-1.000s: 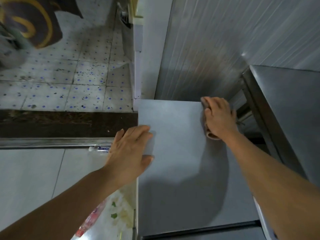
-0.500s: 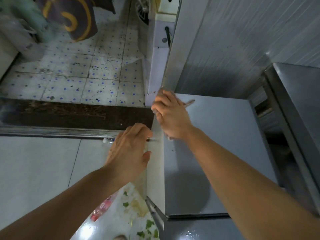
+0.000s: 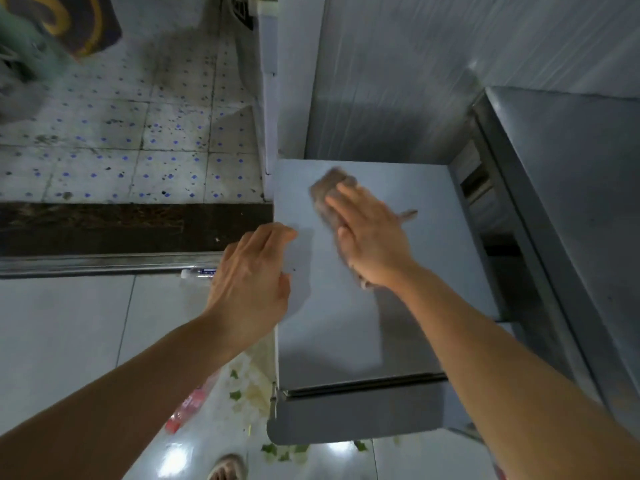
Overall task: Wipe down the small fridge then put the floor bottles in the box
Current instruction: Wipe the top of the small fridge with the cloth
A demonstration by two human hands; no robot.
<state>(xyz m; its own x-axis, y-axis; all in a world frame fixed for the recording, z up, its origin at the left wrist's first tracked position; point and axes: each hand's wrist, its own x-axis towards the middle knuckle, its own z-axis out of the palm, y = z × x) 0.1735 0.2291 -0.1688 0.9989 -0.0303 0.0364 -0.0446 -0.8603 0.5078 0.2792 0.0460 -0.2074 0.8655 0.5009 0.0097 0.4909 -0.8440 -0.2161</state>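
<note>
Both hands are on the top of the small fridge (image 3: pixel 398 306). Right hand (image 3: pixel 372 242) lies flat with fingers straight, pressing a grey-brown cloth (image 3: pixel 327 195) against the fridge top; the cloth sticks out beyond the fingertips toward the back left corner, and a small tail of it shows just past the hand's right side. Left hand (image 3: pixel 251 284) rests on the fridge's left edge, fingers relaxed and slightly bent over the rim, holding nothing.

Just beyond the left hand, on the glossy pale floor (image 3: pixel 69 323), a clear bottle with a blue label (image 3: pixel 197 273) lies on its side against a metal threshold strip (image 3: pixel 104 263). Below the left forearm, near the fridge's front left corner, a bottle with a red label (image 3: pixel 188 405) lies on the floor beside a scatter of pale and green scraps (image 3: pixel 252 386). Whether it touches them cannot be told.

Right of the right hand stands a taller steel cabinet (image 3: pixel 571 202), close beside the fridge. Behind the fridge is a ribbed metal wall (image 3: pixel 415 81). Past the threshold lies a tiled floor with blue dots (image 3: pixel 121 150), stained and dirty. A sandalled foot (image 3: pixel 227 467) shows at the bottom edge.
</note>
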